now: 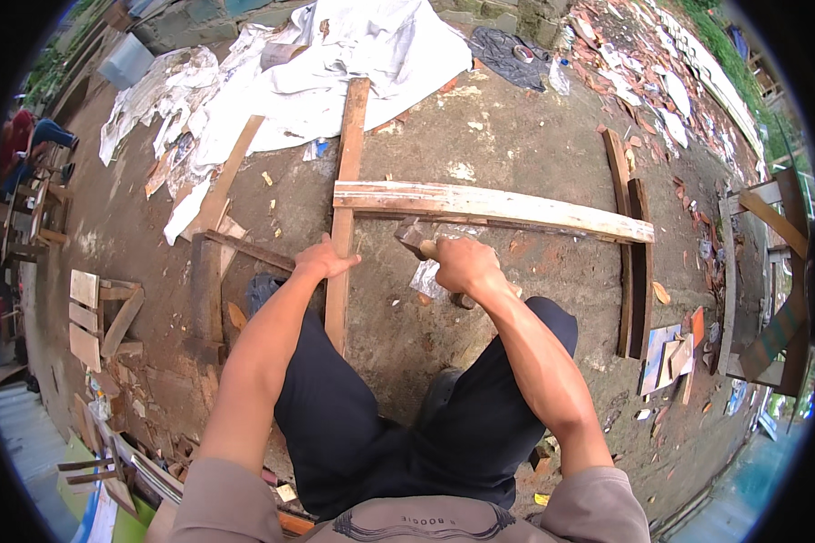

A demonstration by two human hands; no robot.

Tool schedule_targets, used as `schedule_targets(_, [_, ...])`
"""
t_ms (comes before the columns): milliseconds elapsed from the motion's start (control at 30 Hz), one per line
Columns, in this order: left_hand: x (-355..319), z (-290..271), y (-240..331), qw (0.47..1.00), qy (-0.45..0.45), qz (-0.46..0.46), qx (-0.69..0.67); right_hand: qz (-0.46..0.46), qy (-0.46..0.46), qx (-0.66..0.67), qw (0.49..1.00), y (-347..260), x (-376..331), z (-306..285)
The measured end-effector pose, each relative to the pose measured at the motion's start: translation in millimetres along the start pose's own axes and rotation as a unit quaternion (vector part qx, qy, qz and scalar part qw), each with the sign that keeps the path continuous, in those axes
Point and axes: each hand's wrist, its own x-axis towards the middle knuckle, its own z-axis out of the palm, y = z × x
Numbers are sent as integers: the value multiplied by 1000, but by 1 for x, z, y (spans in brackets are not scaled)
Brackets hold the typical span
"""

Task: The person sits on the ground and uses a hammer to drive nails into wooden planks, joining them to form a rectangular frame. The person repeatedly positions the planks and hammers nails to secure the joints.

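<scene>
Taupe shirt (407, 527) lies behind right fingers (447, 264) wrapped round a grey-headed hammer (411, 237); left fingers (340, 264), half-spread, touch a brown wooden plank (336, 308); beyond them, a white-streaked timber beam (489, 203) crosses it, fastening apparently unfinished.

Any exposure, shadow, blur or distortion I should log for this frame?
Head view: the white sheet is very bright, nearly washed out in places; light is soft, with no hard shadows standing out; the whitish beam looks bowed, likely from the fisheye; black corners ring the picture; the right hand and hammer show no obvious motion blur.
</scene>
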Motion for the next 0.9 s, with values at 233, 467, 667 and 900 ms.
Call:
schedule_targets(233, [-60, 119, -43, 956, 144, 10, -255, -29, 19, 1, 999, 4, -1, -9])
schedule_targets(467, [-68, 144, -49, 934, 204, 29, -292, -26, 33, -10, 999, -9, -6, -9])
schedule_targets(667, [-68, 139, -60, 915, 150, 90, -363, -48, -1, -21, 999, -20, 1, 2])
schedule_targets(900, [-70, 161, -98, 877, 33, 116, -466, -44, -6, -26, 999, -39, 16, 34])
